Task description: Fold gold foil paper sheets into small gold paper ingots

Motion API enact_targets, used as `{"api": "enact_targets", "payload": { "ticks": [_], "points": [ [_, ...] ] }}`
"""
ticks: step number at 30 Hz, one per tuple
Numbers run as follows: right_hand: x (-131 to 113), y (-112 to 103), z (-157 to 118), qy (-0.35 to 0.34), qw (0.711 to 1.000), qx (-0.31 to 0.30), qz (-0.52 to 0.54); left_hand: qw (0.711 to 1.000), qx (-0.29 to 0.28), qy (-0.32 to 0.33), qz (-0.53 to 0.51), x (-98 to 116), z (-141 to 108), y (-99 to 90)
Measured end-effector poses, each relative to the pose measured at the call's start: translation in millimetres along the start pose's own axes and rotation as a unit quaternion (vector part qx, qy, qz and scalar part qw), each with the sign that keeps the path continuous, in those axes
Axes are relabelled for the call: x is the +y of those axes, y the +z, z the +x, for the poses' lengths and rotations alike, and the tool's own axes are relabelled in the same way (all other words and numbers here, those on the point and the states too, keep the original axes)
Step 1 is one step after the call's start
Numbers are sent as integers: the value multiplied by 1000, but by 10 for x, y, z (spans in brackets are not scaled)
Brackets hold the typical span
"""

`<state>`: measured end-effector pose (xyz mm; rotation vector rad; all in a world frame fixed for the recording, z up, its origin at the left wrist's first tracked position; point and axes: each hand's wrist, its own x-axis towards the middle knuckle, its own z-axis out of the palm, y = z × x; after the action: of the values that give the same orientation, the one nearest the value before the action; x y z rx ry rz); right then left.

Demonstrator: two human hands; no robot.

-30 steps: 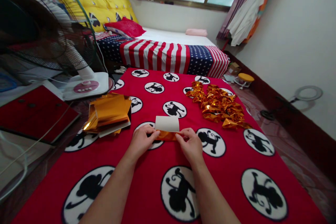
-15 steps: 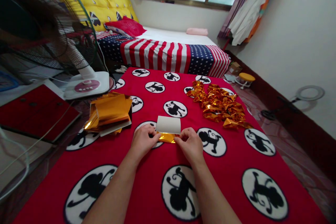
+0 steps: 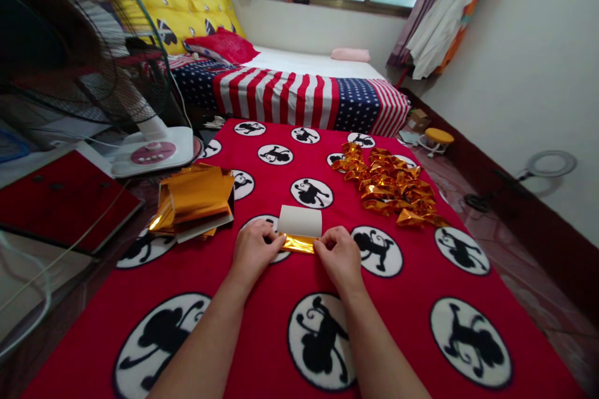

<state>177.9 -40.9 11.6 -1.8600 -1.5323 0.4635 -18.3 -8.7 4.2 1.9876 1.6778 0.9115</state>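
A sheet of gold foil paper (image 3: 300,221) lies in front of me, its white back facing up and its near edge folded over into a shiny gold strip. At the left end of that fold, my left hand (image 3: 255,250) pinches the paper between thumb and fingers. My right hand (image 3: 340,257) pinches the fold's right end the same way. To the left sits a stack of flat gold foil sheets (image 3: 199,194). Several folded gold foil pieces (image 3: 397,190) are heaped at the right.
Everything lies on a red cloth (image 3: 224,336) with black monkey figures in white circles. A fan (image 3: 154,143) stands at the left, beside a red-topped box (image 3: 70,196). Farther back is a bed (image 3: 290,96); a yellow stool (image 3: 438,136) and a ring light (image 3: 552,164) are at the right.
Both hands keep their pinch on the fold, with only a slight shift. The gold strip catches more light and looks a little flatter.
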Motion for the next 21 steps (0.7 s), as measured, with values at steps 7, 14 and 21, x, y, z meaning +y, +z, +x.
{"api": "enact_targets", "payload": {
  "ticks": [7, 14, 21],
  "points": [
    [-19, -5, 3, 4, 1000, 6, -12, 1000, 17, -1, 10, -22, -3, 17],
    [-28, -5, 2, 8, 1000, 6, -23, 1000, 14, 4, 22, -14, -7, 12],
    [-53, 1, -3, 11, 999, 17, -39, 1000, 13, 4, 26, -6, -11, 2]
  ]
}}
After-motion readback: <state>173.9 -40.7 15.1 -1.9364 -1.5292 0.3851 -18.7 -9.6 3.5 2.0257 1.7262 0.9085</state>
